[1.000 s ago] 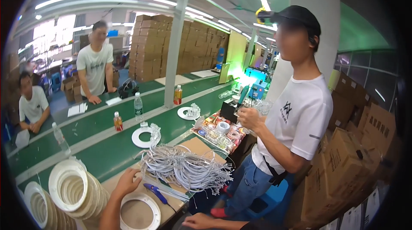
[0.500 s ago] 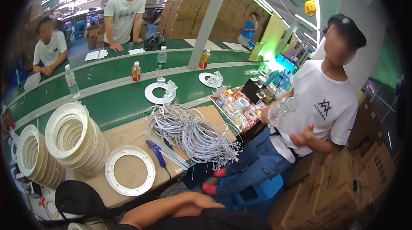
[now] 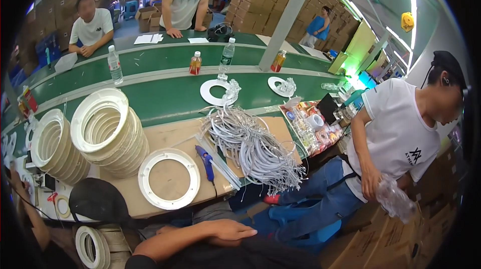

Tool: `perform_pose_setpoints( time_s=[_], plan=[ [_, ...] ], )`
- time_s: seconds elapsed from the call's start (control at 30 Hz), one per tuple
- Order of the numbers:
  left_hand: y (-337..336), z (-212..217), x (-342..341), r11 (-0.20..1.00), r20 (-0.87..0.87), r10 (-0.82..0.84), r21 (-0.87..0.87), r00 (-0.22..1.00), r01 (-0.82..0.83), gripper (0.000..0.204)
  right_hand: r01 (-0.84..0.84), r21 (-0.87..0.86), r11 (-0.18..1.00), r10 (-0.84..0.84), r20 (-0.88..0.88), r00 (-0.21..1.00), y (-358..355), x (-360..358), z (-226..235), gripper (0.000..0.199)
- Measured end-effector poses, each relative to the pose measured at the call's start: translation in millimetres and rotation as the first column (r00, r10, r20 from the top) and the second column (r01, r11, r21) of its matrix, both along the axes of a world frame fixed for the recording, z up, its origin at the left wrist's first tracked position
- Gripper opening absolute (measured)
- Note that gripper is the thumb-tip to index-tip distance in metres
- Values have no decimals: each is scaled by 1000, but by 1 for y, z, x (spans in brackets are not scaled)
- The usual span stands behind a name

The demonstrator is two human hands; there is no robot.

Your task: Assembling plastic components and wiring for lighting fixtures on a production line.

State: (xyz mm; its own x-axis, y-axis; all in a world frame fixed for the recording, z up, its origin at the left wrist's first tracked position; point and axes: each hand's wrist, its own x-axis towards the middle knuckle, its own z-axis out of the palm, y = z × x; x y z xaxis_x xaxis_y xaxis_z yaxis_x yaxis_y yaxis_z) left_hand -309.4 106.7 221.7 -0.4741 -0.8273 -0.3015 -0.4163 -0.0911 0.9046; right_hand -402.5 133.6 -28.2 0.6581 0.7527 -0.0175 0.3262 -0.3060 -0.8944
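My arms lie folded in front of me at the lower edge. My left hand [image 3: 229,230] rests across my right forearm, fingers stretched out and holding nothing. Past my left forearm shows a small patch of skin, perhaps my right hand [image 3: 165,229]; its fingers are hidden. Nearest on the bench, a white ring-shaped frame [image 3: 145,181] lies flat on brown cardboard. Beside it lies a blue-purple glue gun [image 3: 205,161] with its cord hanging over the edge. Further right spreads a big bundle of white-grey cables [image 3: 250,148] with bare ends.
Stacked cream rings [image 3: 115,143] stand left, near a black round cap-like thing [image 3: 97,200]. At right a co-worker [image 3: 396,118] holds a clear plastic thing [image 3: 396,200] by a blue stool [image 3: 320,224]. Bottles [image 3: 226,58] line the green bench [image 3: 165,103]; cartons [image 3: 381,241] fill the lower right.
My view has swung left and down. The co-worker at right has turned away and lowered the clear plastic thing. Another person's arm now shows at lower left. My arms stay folded.
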Motion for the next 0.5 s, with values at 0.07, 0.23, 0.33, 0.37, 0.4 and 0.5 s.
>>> perform_pose_setpoints(
  time_s=[0.07, 0.23, 0.33, 0.37, 0.4, 0.5],
  plan=[
    [18, 18, 27, 985, 135, -44, -161, 990, 66, 59, 7, -5, 1000, -8, -32, 999, 22, 48, 9, 45],
    [64, 80, 122, 835, -215, 496, -147, 841, -530, 32, -98, -18, 995, 86, -346, 934, -7, 102, 107, 41],
    [92, 55, 181, 447, -249, 792, -385, 557, -808, 18, -81, 107, 991, 116, -389, 914, -61, 102, 181, 36],
    [97, 51, 197, 343, -249, 854, -391, 458, -854, 17, -60, 180, 982, 130, -409, 903, -80, 100, 205, 38],
    [101, 49, 211, 280, -285, 872, -378, 399, -883, 17, 9, 240, 971, 86, -382, 920, -95, 100, 226, 36],
    [100, 39, 248, 151, -276, 919, -415, 282, -897, 17, 512, 344, 787, -268, -557, 786, -138, 109, 222, 24]
  ],
)
